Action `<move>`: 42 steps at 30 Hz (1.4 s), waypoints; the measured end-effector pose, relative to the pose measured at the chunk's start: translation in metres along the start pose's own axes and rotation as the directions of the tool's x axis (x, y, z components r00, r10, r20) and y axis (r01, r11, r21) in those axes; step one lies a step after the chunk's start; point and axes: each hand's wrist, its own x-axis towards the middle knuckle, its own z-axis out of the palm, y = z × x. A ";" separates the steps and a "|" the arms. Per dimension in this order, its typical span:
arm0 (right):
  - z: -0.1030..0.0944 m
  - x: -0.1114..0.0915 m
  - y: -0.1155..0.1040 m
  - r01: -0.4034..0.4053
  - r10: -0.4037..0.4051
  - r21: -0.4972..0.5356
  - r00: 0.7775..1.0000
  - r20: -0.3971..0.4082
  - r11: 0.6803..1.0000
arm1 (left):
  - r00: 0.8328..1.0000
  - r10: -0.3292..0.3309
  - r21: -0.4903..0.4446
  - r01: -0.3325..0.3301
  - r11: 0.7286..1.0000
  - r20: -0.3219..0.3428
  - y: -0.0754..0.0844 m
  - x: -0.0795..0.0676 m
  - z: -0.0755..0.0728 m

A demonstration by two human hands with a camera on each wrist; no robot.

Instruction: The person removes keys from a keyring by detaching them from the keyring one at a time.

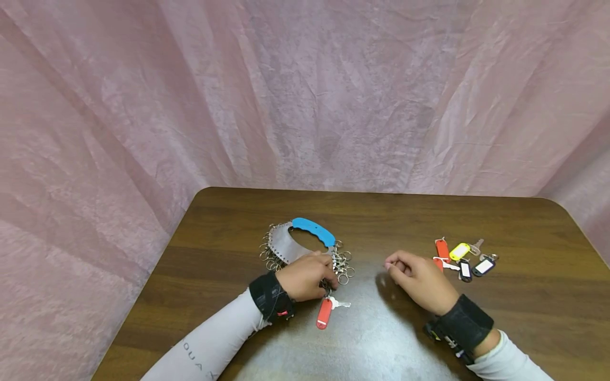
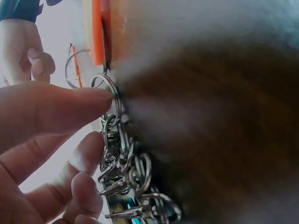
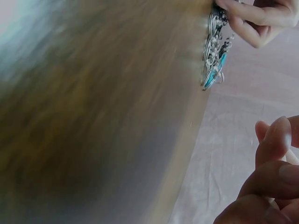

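Observation:
A curved metal key holder (image 1: 281, 244) with a blue handle (image 1: 313, 228) lies on the table, hooks and rings hanging round its edge. My left hand (image 1: 307, 276) reaches across its near edge. In the left wrist view, its thumb presses a key ring (image 2: 115, 93), the other fingers curled behind the row of clips (image 2: 135, 177). From there a red key tag (image 1: 324, 313) and a silver key (image 1: 340, 304) extend onto the wood. My right hand (image 1: 421, 280) hovers over the table further right, fingers loosely curled, nothing between them.
Right of my right hand lies a loose group of tagged keys: red tags (image 1: 442, 250), a yellow tag (image 1: 459, 251) and black-framed tags (image 1: 484, 266). The brown wooden table (image 1: 381, 211) ends at a pink curtain (image 1: 343, 106) behind it.

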 end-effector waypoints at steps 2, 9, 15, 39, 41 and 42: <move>0.002 0.001 -0.002 0.015 -0.015 0.009 1.000 -0.004 1.000 | 1.000 -0.001 -0.003 0.001 1.000 -0.007 0.001 0.000 -0.001; 0.010 0.005 -0.010 0.059 -0.060 0.055 0.998 0.009 0.997 | 1.000 0.012 0.019 -0.012 1.000 -0.029 0.003 0.000 0.000; 0.015 0.009 -0.015 0.064 -0.066 0.066 0.997 0.035 0.996 | 0.999 0.014 0.071 -0.011 0.997 -0.046 0.002 0.001 0.003; 0.029 0.032 -0.042 0.098 -0.107 0.136 0.992 0.064 0.986 | 0.999 -0.015 0.130 0.020 0.991 -0.035 0.004 0.002 0.009; 0.030 0.032 -0.042 0.100 -0.109 0.142 0.992 0.063 0.985 | 0.999 -0.029 0.127 0.033 0.991 -0.034 0.005 0.002 0.009; 0.030 0.032 -0.042 0.102 -0.112 0.143 0.992 0.062 0.984 | 0.999 -0.037 0.126 0.041 0.991 -0.031 0.006 0.002 0.008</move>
